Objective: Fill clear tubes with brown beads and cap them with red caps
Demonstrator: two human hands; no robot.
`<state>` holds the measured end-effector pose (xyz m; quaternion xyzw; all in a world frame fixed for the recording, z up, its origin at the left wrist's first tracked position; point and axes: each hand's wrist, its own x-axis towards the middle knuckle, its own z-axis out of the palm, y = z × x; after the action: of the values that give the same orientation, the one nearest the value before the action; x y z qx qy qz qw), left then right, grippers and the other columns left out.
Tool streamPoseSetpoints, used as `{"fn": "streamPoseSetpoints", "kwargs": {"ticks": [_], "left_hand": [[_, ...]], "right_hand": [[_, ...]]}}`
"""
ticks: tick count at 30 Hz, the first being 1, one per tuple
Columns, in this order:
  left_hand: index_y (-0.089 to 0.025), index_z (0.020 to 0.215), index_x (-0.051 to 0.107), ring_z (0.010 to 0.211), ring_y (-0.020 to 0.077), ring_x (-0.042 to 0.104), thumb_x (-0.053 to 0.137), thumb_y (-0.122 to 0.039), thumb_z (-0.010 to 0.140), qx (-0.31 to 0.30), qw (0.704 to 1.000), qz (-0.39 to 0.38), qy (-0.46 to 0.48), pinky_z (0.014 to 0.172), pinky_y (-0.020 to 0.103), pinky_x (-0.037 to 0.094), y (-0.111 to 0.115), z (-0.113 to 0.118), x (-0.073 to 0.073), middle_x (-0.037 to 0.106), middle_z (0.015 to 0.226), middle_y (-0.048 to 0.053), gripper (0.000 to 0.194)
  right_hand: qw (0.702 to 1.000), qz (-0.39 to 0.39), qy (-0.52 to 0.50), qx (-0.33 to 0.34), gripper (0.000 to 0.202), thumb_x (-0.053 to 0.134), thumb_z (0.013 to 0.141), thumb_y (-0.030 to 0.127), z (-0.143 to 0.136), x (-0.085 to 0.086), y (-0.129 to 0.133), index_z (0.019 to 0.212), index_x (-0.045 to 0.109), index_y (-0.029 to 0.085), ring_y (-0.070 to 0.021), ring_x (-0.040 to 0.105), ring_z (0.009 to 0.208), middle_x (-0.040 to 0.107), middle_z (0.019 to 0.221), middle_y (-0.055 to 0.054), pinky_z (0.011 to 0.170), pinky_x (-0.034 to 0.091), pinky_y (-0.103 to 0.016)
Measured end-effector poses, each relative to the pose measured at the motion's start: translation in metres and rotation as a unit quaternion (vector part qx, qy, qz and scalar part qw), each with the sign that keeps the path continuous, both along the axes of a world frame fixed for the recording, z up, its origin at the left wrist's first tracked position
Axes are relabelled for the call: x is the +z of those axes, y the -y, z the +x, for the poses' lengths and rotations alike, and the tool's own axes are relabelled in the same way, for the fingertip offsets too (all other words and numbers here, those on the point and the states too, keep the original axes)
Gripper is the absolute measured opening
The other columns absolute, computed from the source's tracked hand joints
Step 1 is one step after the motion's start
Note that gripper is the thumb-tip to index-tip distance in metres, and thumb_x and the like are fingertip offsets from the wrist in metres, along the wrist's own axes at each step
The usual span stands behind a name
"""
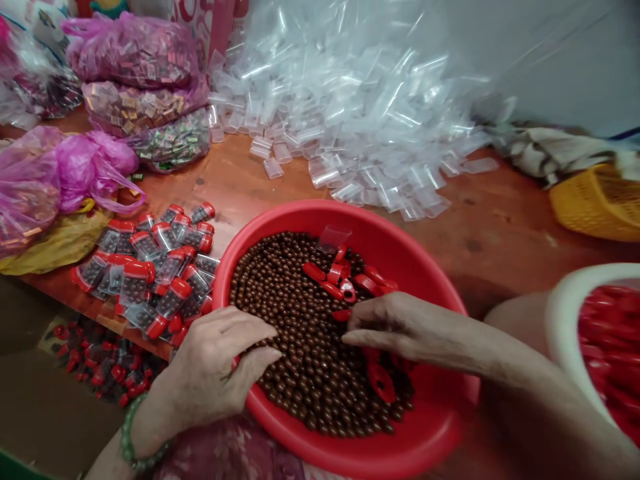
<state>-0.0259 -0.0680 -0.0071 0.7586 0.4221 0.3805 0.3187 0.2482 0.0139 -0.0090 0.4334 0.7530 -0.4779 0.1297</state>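
A red basin [435, 280] holds a heap of small shiny brown balls [305, 347]. Several red plastic caps [340, 270] and a clear plastic sleeve [334, 238] lie on the balls. My left hand [215, 363] is curled over the basin's left rim, thumb and fingers close together. A bit of red shows between them, but what it holds is hidden. Inside the basin, my right hand [383, 327] has its fingers bent in beside the caps; its fingertips are partly hidden. Another red cap with a hole [383, 382] lies below that hand.
Ball-filled clear cases with red ends [155, 260] are piled left of the basin, more [107, 363] lower down. Clear sleeves [350, 120] are heaped behind. Pink bags [133, 53] stand back left. At right are a white tub [563, 320] of red pieces and a yellow basket [595, 203].
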Motion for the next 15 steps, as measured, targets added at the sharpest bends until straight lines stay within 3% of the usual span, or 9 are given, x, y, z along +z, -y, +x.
{"fn": "streamPoseSetpoints", "kwargs": {"ticks": [4,6,11,15], "left_hand": [[-0.014,0.091,0.067,0.076,0.0136,0.068,0.056,-0.006,0.086,0.077,0.994,0.050,0.061,0.073,0.024,0.055,-0.004,0.005,-0.012,0.073,0.082,0.006,0.016],[-0.015,0.090,0.067,0.074,0.0132,0.067,0.056,-0.004,0.084,0.126,0.988,0.047,0.071,0.073,0.025,0.055,0.003,-0.005,-0.016,0.072,0.081,0.004,0.017],[-0.016,0.084,0.066,0.063,0.0113,0.064,0.058,-0.004,0.082,0.182,0.983,0.017,0.032,0.066,0.024,0.052,0.025,-0.031,-0.020,0.068,0.072,0.001,0.014],[-0.017,0.084,0.065,0.063,0.0109,0.063,0.058,-0.002,0.081,0.200,0.978,0.003,0.051,0.066,0.025,0.051,0.037,-0.032,-0.020,0.067,0.071,0.000,0.017]], "right_hand": [[0.968,0.235,0.081,-0.032,0.028,0.052,0.088,0.045,-0.006,-0.015,-0.016,0.077,0.060,0.020,-0.0186,0.057,0.062,0.064,0.071,-0.005,0.059,0.040,-0.030],[0.951,0.287,0.111,-0.029,0.021,0.057,0.085,0.041,-0.015,-0.025,-0.025,0.087,0.060,0.019,-0.0210,0.060,0.067,0.067,0.078,-0.007,0.060,0.041,-0.030],[0.953,0.277,0.121,0.001,0.017,0.052,0.086,0.028,-0.034,-0.045,-0.036,0.097,0.062,0.020,-0.0237,0.065,0.071,0.070,0.083,-0.008,0.060,0.043,-0.031],[0.963,0.260,0.071,-0.011,0.026,0.046,0.091,0.035,-0.037,-0.037,-0.037,0.104,0.063,0.021,-0.0233,0.068,0.081,0.073,0.095,-0.008,0.070,0.050,-0.032]]}}
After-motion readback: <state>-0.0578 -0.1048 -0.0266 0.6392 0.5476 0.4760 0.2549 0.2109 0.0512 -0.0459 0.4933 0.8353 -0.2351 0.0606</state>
